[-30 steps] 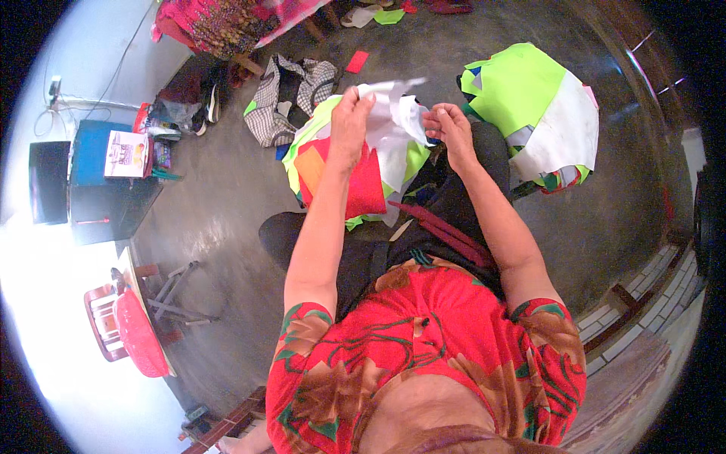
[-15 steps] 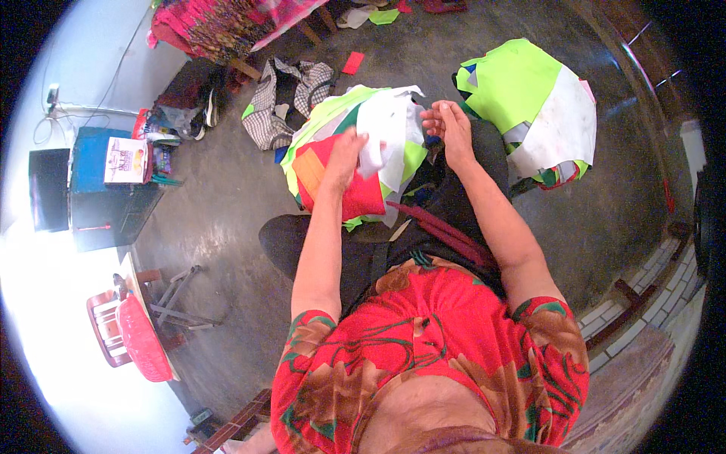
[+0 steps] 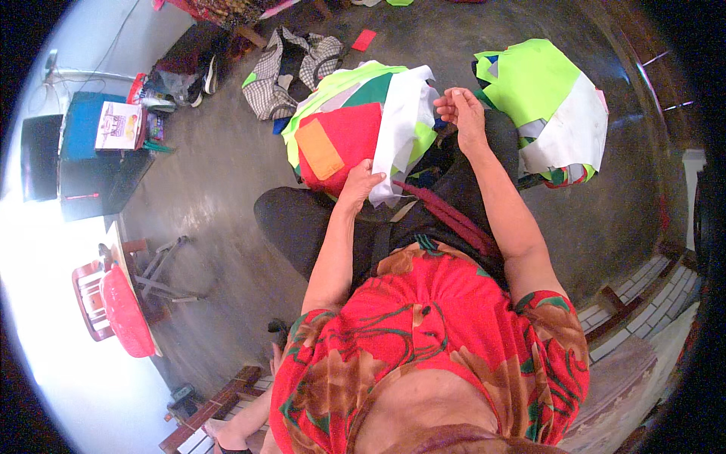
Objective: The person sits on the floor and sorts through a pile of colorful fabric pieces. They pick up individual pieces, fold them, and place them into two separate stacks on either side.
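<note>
My left hand lies at the near edge of a bundle of cloth scraps on my lap. Its thumb points right onto a long white cloth strip, and its fingers rest at the corner of a red cloth piece. A small orange patch sits on the red. Green, grey and neon yellow pieces show around them. My right hand hovers right of the strip, apart from the bundle. Its fingers are curled in towards the thumb; anything between them is too small to make out.
A second bundle of neon yellow and white cloth stands right of my knee. A checked cloth and a small red scrap lie on the floor ahead. A blue cabinet and a red cushioned chair stand left; another person's foot shows lower left.
My left hand has moved down and right to the bundle's near edge. The white strip, bunched and blurred before, now hangs straight along the bundle. My right hand has shifted slightly right.
</note>
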`<state>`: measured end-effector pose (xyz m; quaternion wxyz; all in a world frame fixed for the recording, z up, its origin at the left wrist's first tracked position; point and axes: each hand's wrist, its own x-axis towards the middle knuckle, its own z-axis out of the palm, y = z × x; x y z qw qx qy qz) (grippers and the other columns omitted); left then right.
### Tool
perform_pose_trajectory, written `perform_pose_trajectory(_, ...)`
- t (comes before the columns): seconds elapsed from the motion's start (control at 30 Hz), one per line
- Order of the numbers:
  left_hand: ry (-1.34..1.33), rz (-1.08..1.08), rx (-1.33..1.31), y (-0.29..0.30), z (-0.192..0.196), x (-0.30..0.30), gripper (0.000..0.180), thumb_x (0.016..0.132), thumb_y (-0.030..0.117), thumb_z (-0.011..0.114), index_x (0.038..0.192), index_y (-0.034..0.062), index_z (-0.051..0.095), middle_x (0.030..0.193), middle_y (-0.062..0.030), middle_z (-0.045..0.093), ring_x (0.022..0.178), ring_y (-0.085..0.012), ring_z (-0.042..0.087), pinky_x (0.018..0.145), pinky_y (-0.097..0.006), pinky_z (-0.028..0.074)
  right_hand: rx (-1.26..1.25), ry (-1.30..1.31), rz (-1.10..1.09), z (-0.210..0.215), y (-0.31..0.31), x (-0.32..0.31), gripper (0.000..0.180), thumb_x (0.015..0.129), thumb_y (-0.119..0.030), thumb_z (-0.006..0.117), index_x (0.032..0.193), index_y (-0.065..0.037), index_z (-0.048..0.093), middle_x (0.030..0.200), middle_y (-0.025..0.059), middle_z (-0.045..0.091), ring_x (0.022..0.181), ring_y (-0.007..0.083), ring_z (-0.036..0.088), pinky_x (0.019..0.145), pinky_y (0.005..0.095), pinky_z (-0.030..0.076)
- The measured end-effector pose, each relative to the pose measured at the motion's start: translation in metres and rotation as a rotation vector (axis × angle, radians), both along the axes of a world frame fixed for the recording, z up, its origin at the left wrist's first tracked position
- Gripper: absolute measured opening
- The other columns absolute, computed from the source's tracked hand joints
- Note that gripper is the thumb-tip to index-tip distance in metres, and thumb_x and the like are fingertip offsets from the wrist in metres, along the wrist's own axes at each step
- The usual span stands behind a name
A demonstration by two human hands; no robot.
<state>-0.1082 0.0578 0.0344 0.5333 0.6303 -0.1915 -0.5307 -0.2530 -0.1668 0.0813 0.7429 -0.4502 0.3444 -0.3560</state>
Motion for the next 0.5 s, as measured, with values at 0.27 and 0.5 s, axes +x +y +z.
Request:
perform_pose_trajectory(0.27,0.238,-0.137,-0.081,0.007,0.021,-0.007,0.032,0.077,0.002,0.060,0.109,0.0006,0.056,0.093,-0.0045,0.064,0.080,-0.0141,0.061,0.074,-0.028,0.048,-0.020,0.034,-0.002,-0.004,0.000,0.001,0.023,0.093,-0.027,0.047,0.091,-0.006,0.057,0.082,0.0077,0.065,0.066,0.0124,0.058,0.061,0.0249,0.046)
perform_pose_trajectory(0.5,0.147,-0.154,0.016,0.018,0.001,0.008,0.033,0.078,0.007,0.059,0.110,0.0005,0.058,0.091,-0.0057,0.065,0.082,-0.0158,0.062,0.076,-0.029,0.048,-0.037,0.046,0.013,0.000,0.003,0.002,0.022,0.093,-0.026,0.047,0.091,-0.006,0.057,0.081,0.0078,0.065,0.066,0.0123,0.058,0.060,0.0248,0.046)
